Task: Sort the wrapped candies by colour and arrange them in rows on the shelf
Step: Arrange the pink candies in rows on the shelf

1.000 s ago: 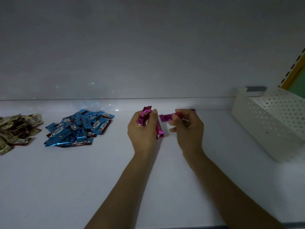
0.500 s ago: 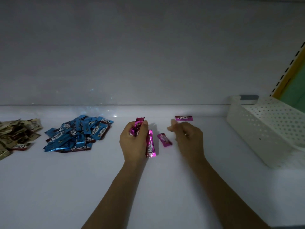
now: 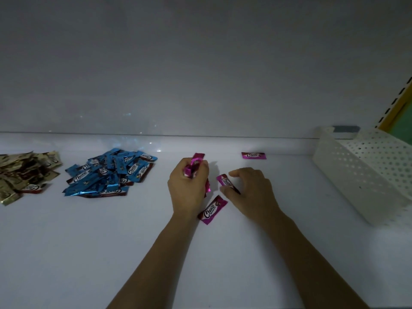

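The gold candies (image 3: pixel 24 172) and blue candies (image 3: pixel 109 175) are lying in loose heaps on the shelf (image 3: pixel 89 253), sorted but not yet in rows. The left hand (image 3: pixel 188 190) is holding a pink bunch (image 3: pixel 194 167) in its grip. A loose pink candy (image 3: pixel 213 209) is lying by its wrist. A second pink candy (image 3: pixel 227 182) is sitting inside the right hand (image 3: pixel 252 192)'s narrow grip; pinched or merely touched, I cannot tell.

on the shelf (image 3: pixel 66 253), the outer pile (image 3: pixel 24 172) lies at left, the inner pile (image 3: pixel 107 175) just right of it; three loose candies (image 3: pixel 213 209) mid-shelf, the basket (image 3: pixel 347 175) at right.
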The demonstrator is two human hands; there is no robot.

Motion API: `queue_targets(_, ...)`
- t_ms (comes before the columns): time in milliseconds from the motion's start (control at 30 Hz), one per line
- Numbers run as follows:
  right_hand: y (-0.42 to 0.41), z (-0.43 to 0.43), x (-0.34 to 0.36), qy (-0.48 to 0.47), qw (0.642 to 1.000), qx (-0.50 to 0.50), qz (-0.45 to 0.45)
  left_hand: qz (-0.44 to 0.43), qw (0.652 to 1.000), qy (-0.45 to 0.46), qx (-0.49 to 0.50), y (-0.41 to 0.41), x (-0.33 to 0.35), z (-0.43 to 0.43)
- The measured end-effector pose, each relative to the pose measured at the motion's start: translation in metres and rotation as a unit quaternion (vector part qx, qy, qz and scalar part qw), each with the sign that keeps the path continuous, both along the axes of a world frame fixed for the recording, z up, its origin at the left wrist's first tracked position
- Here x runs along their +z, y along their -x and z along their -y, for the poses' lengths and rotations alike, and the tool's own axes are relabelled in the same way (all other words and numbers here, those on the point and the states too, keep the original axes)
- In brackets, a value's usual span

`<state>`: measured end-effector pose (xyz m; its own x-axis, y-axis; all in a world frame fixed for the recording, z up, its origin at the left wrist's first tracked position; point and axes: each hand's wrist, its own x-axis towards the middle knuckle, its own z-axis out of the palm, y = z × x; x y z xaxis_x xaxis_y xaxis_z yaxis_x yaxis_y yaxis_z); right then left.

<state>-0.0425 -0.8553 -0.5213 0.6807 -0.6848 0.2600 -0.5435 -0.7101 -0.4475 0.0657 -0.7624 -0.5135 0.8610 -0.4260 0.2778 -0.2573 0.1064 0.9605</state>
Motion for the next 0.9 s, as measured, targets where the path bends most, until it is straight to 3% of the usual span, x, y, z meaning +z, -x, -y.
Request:
queue_targets(100, -0.001, 0.001, 0.001, 0.026, 0.998, -0.025, -0.042, 0.157, 0.979, -0.113, -0.059, 0.002, 0.009, -0.004)
queue_targets(200, 0.001, -0.001, 0.004, 0.040, 0.998, -0.043, -0.017, 0.300, 0.902, -0.293, -0.102, -0.002, 0.022, -0.017)
queue_targets(267, 0.001, -0.001, 0.005, -0.012, 0.998, -0.060, -0.014, 0.339, 0.837, -0.413, -0.118, -0.004, 0.025, -0.026)
queue_targets(333, 0.001, -0.001, 0.006, -0.041, 0.996, -0.072, -0.011, 0.327, 0.813, -0.465, -0.128, -0.001, 0.021, -0.032)
queue_targets(500, 0.005, 0.000, 0.007, -0.026, 0.999, -0.045, 0.004, 0.283, 0.836, -0.447, -0.145, 0.001, 0.022, -0.034)
queue_targets(667, 0.004, 0.002, 0.004, 0.031, 0.999, 0.009, -0.009, 0.130, 0.937, -0.302, -0.117, -0.003, 0.015, -0.039)
queue_targets(733, 0.003, 0.003, 0.005, 0.044, 0.999, 0.022, -0.016, 0.101, 0.959, -0.253, -0.075, -0.005, 0.010, -0.038)
queue_targets(800, 0.003, 0.003, 0.006, 0.063, 0.998, 0.025, -0.010, 0.113, 0.966, -0.226, -0.049, -0.006, 0.006, -0.036)
queue_targets(900, 0.005, 0.001, 0.007, 0.041, 0.997, -0.016, 0.055, 0.152, 0.954, -0.258, -0.036, -0.006, 0.002, -0.034)
